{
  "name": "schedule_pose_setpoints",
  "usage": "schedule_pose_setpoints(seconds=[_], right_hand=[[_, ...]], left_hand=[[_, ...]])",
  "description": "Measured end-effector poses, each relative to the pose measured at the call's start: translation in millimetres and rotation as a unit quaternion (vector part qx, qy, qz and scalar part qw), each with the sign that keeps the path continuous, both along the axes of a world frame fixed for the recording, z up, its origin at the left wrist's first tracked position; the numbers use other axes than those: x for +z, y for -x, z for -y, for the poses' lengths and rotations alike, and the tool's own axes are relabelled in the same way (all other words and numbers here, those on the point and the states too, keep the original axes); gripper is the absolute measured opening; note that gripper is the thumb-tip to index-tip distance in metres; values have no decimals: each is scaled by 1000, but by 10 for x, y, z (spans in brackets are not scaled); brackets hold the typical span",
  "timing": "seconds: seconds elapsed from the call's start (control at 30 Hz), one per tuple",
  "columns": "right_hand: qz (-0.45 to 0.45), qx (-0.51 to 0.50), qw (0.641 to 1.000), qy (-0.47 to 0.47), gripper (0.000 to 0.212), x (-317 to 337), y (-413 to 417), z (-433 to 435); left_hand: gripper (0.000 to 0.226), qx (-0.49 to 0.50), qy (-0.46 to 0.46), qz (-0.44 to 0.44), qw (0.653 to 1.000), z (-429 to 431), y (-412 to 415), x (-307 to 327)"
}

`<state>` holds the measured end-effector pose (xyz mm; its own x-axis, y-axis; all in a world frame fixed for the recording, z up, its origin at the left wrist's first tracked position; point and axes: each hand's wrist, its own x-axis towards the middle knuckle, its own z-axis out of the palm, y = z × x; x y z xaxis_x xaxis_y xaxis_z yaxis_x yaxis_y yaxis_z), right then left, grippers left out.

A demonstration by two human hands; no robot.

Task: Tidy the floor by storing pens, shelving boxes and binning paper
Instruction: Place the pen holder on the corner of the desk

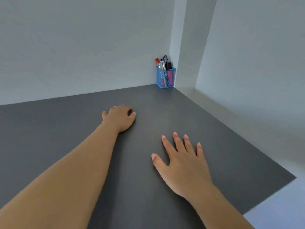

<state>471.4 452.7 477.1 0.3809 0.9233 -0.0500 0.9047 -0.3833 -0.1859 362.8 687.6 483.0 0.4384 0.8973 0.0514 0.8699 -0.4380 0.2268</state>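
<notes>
The blue mesh pen holder (165, 77) stands at one o'clock in the far corner of the dark worktop (66, 129), with pens (162, 62) upright inside. The left hand (119, 118) rests at twelve o'clock, fingers curled under (nothing visible in them). The right hand (183, 164), at five o'clock from it, lies flat, fingers spread and holding nothing.

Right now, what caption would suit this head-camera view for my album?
Left hand curled and right hand flat on a dark grey surface, blue mesh holder of pens in the far corner.
</notes>
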Motion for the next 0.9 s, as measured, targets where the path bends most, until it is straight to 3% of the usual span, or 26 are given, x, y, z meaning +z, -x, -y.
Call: schedule_pose_setpoints(seconds=[0.23, 0.4, 0.47, 0.7, 0.9], right_hand=[[5, -17, 1000, -18, 67, -23, 18, -88], [-10, -43, 996, -83, 60, 5, 154, 86], [-15, -26, 997, -65, 60, 28, 315, 236], [-11, -22, 998, -51, 60, 16, 871, 956], [12, 7, 991, -136, 62, -95, 1436, 2109]], left_hand=[[65, -45, 9, -34, 998, 1107, 1014, -31], [71, -7, 19, -42, 999, 1628, 1570, -11], [68, 16, 4, -25, 1000, 1866, 1700, -31], [64, 26, -20, 0, 999, 2753, 2024, -32], [63, 30, -84, 28, 996, 3943, 2779, -103]])
